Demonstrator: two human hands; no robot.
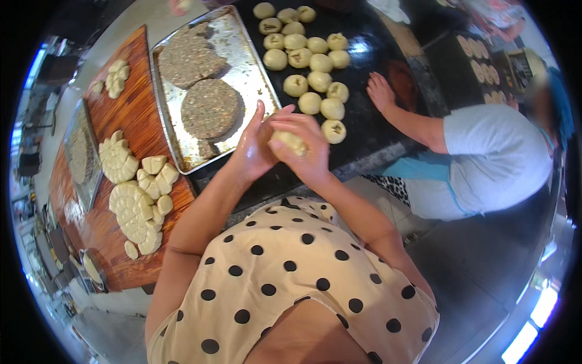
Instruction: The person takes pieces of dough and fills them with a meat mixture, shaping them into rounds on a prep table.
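Between my two hands, over the front edge of the dark worktop, a pale dough ball (292, 143) is pressed. My right hand (312, 151) wraps round it with bent fingers. My left hand (254, 147) cups its other side, thumb upright, and its fingers are partly hidden behind the right hand. Just beyond them, rounded stuffed dough balls (319, 81) sit in loose rows, some with pinched or open tops. To the left of my hands lies a metal tray (257, 64) with two flattened mounds of speckled filling (209, 109).
On the wooden table (130, 67) at left are cut dough pieces (130, 209) and another tray of filling (82, 148). At right a co-worker in a grey shirt (497, 161) rests a hand (381, 92) on the dark worktop (364, 130). Shaped pieces (482, 71) lie at far right.
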